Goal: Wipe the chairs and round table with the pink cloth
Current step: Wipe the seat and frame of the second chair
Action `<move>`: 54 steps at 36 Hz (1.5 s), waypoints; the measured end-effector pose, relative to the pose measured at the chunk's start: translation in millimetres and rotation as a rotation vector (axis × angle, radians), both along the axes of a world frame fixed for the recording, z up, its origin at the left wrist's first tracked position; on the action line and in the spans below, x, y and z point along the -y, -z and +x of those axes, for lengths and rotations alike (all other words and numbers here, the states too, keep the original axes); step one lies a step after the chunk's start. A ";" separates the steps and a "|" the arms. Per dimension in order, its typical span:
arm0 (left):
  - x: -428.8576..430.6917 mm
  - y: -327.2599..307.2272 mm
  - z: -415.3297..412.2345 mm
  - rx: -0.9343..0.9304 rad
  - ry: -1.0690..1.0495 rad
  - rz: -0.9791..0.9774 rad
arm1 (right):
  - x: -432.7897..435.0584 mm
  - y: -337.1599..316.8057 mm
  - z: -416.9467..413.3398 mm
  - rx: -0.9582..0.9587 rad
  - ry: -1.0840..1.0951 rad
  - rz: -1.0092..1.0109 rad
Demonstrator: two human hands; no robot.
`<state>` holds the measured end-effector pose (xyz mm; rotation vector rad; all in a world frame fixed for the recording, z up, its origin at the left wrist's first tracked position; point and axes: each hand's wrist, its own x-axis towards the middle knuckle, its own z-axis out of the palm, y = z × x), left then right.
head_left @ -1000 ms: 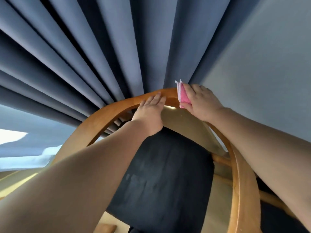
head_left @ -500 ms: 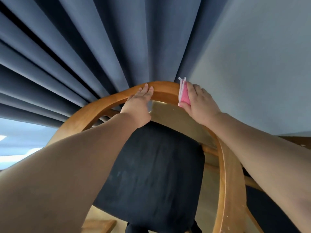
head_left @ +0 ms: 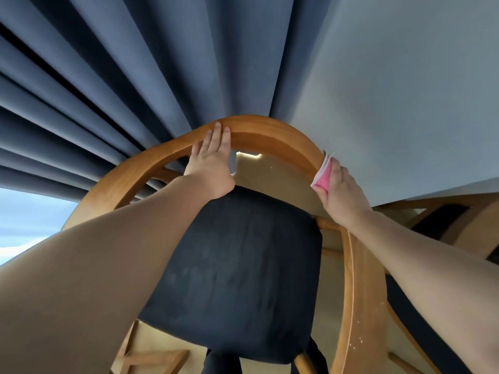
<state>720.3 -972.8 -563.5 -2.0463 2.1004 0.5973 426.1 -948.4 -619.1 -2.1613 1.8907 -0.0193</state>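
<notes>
blue-grey curtains (head_left: pixel 113 85) and a pale wall (head_left: pixel 405 90) back the scene. right hand (head_left: pixel 341 190) fingers pinch the folded pink cloth (head_left: pixel 322 177) against the right bend of the chair (head_left: pixel 264 132) rail; left hand (head_left: pixel 214 164) lies flat and open on the rail's top, holding nothing. judging by this, wiping is mid-rail, with the right arm of the frame, the black seat (head_left: pixel 237 279), a second chair (head_left: pixel 442 222) and the unseen round table left. nothing blocks the rail.
</notes>
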 end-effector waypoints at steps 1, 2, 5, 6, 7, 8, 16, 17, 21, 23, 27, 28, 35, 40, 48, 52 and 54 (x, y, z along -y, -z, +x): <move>-4.4 0.3 -2.1 -0.003 0.005 -0.005 | -3.5 1.2 -2.3 -0.023 0.007 0.003; -10.6 0.6 -4.2 -0.015 0.013 -0.012 | -5.5 1.5 -3.1 -0.042 0.013 0.005; -35.4 0.9 -8.9 -0.097 0.045 -0.032 | -10.3 0.1 -2.2 -0.083 0.057 0.037; -43.5 0.8 -9.8 -0.124 0.059 -0.032 | -13.1 0.1 -3.5 -0.105 0.071 0.044; -51.1 0.6 -9.7 -0.145 0.075 -0.026 | -16.8 0.5 -5.3 -0.132 0.079 0.049; -58.1 0.6 -9.4 -0.162 0.094 -0.016 | -21.0 1.0 -7.5 -0.162 0.083 0.052; -105.5 -4.2 -6.6 -0.249 0.155 -0.009 | -47.8 0.3 -12.9 -0.319 0.181 0.114; -112.6 -4.7 -6.8 -0.263 0.155 -0.005 | -52.0 0.9 -13.7 -0.310 0.196 0.110; -143.8 -6.7 -8.5 -0.289 0.177 0.016 | -69.5 3.7 -18.7 -0.291 0.260 0.097; -160.1 -9.5 -10.4 -0.298 0.163 0.031 | -80.4 5.2 -21.5 -0.275 0.291 0.096; -192.2 -18.3 -19.1 -0.312 0.111 0.028 | -101.4 7.4 -28.0 -0.268 0.309 0.081; -201.1 -20.3 -22.6 -0.316 0.097 0.022 | -105.9 7.8 -29.3 -0.261 0.313 0.085; -276.3 -33.2 -51.6 -0.357 -0.047 0.086 | -155.9 3.0 -34.9 -0.254 0.311 0.145; -330.3 -48.0 -62.2 -0.362 -0.184 0.122 | -198.8 -2.3 -36.7 -0.246 0.314 0.163; -385.2 -83.6 -53.9 -0.405 -0.268 0.052 | -262.3 -12.2 -23.1 -0.178 0.343 0.305; -408.5 -97.1 -39.9 -0.379 -0.259 0.037 | -300.4 -18.1 -12.9 -0.150 0.380 0.365; -417.7 -101.7 -31.2 -0.372 -0.251 0.053 | -318.9 -23.0 -5.1 -0.129 0.414 0.401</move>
